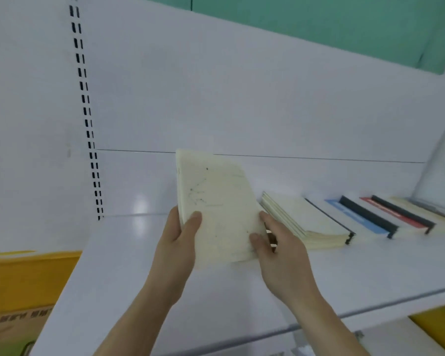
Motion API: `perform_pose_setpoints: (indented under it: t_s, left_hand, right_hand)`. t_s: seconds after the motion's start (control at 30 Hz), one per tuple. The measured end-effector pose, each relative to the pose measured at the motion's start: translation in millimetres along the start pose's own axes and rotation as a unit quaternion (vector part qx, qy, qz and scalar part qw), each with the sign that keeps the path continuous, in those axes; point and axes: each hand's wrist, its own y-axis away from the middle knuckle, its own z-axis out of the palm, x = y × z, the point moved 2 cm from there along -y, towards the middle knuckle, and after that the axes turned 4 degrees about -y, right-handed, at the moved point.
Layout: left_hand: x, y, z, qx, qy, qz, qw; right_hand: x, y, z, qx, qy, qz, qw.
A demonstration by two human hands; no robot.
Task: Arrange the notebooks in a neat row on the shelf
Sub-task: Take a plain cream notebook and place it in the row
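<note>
In front of you stands the white back panel, with a slotted upright running down its left side and a green wall above its top edge. Below it the white shelf stretches from lower left to right, glossy enough to catch a light patch near the back. Left of the shelf, lower down, you can see a yellow surface with a printed cardboard box beneath it, too blurred to read. Along the right half of the shelf lies a row of notebooks, flat and overlapping like shingles: cream covers nearest you, then blue, dark and red ones farther right, their far end blurring at the picture's edge. You hold a cream stack of notebooks up above the shelf, just left of that row, tilted with its top edge leaning toward the back panel; the front cover bears faint dark marks. Your left hand grips the stack's lower left edge, thumb laid across the cover and fingers behind. Your right hand pinches its lower right corner, thumb on the front, fingers curled round the side, next to the nearest flat notebook.
</note>
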Motion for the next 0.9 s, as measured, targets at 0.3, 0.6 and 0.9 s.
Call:
perform_pose_setpoints:
  t_s: [0.3, 0.6, 0.9]
  left_hand:
    - [-7.2, -39.4, 79.3, 0.047, -0.362, 0.047, 0.930]
    - [-37.6, -88.0, 104.6, 0.088, -0.534, -0.023, 0.840]
    - [-44.8, -86.7, 105.8, 0.069, -0.465, -0.083, 0.878]
  right_hand:
    - [43.4, -43.4, -51.9, 0.002, 0.114, -0.014, 0.993]
    - [91.3, -96.8, -48.4, -0.085, 0.246, -0.095, 0.961]
    - [129.2, -104.4, -32.2, -0.115, 0.334, -0.207, 0.912]
